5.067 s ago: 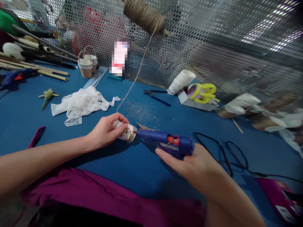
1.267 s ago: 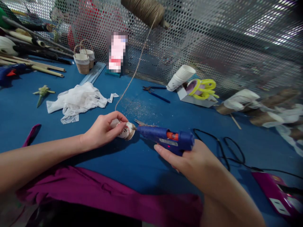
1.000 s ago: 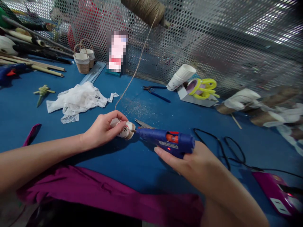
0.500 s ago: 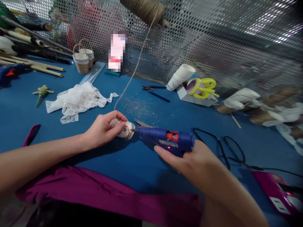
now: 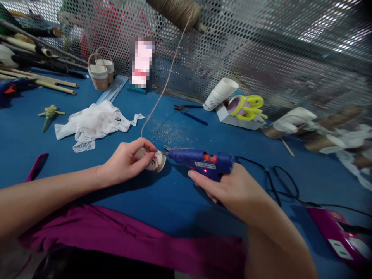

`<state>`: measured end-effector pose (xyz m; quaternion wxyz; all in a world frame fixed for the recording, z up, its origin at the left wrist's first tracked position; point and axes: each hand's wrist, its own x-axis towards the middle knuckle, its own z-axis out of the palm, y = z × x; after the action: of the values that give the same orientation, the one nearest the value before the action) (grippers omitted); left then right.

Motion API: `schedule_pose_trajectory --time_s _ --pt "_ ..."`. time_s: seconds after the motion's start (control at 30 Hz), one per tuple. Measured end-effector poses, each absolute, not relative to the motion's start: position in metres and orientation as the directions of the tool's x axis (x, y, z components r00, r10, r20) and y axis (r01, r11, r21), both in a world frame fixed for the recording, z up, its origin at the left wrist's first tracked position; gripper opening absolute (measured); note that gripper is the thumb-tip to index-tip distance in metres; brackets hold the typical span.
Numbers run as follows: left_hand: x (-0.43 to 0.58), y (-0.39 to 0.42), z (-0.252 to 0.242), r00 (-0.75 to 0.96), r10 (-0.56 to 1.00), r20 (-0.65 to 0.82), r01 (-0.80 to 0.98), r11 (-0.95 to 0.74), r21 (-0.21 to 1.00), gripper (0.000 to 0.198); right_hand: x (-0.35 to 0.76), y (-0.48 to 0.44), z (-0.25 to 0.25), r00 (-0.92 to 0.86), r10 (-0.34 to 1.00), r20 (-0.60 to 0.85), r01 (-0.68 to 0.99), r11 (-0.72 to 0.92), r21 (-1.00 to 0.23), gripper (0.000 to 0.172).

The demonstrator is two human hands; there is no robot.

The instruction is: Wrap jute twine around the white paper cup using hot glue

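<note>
My left hand (image 5: 124,162) is closed round a small paper cup (image 5: 155,162) lying on its side on the blue table (image 5: 174,201). A strand of twine (image 5: 162,91) runs from the cup up to a spool of twine (image 5: 174,11) hanging above. My right hand (image 5: 229,190) grips a blue glue gun (image 5: 203,161), whose nozzle touches the cup's rim. Its red light is on. A black cord (image 5: 279,186) trails right from the gun.
White crumpled plastic (image 5: 93,122) lies to the left, with small twine baskets (image 5: 100,71) and sticks (image 5: 43,81) behind. Stacked paper cups (image 5: 221,93), a yellow object (image 5: 247,106), blue pliers (image 5: 190,112) and a perforated metal screen (image 5: 261,46) stand beyond. A purple power strip (image 5: 340,240) is at lower right.
The glue gun has shifted slightly up and left along the cup's rim, and my right hand moved with it. My left hand still holds the cup in the same spot.
</note>
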<state>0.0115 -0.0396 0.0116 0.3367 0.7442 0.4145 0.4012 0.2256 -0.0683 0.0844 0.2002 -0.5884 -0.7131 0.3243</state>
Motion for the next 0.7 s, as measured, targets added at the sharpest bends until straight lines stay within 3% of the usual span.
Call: schedule_pose_trajectory --time_s 0.2,0.57,0.7 --pt "0.0107 -0.0403 0.0124 0.338 0.881 0.332 0.384 -0.451 0.806 0.009 0.2294 -0.0653 0.0829 -0.176 0.947 -0.267 0.707 -0.067 -0.704 0.030" --pt "0.0106 -0.0401 0.0108 0.339 0.877 0.340 0.389 -0.460 0.799 0.010 0.2292 -0.0649 0.0820 -0.158 0.950 -0.268 0.729 -0.070 -0.681 0.029" --pt "0.0105 -0.0388 0.0108 0.332 0.891 0.309 0.375 -0.425 0.824 0.014 0.2280 -0.0678 0.0851 -0.213 0.952 -0.220 0.731 0.006 -0.682 0.034"
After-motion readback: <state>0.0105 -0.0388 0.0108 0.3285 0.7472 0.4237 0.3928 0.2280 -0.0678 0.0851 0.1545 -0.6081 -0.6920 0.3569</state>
